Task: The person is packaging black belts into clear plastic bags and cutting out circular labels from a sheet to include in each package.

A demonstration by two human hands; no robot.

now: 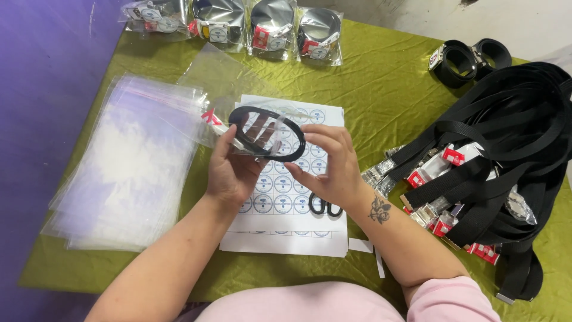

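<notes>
My left hand [229,170] and my right hand [328,164] together hold a rolled black belt [280,122] in a clear plastic bag [229,77] above a sheet of round stickers [286,185]. The left hand grips the bag and roll from the left, with its fingers behind the coil. From the right, my right-hand fingertips pinch the coil's edge. The bag's open end trails up and to the left. A small red tag [210,116] shows at the roll's left side.
A stack of clear bags [128,167] lies at left on the green cloth [369,83]. Several bagged belts [268,27] line the far edge. Two rolled belts [468,59] and a heap of loose black belts [506,149] fill the right. Scissors [325,207] lie under my right wrist.
</notes>
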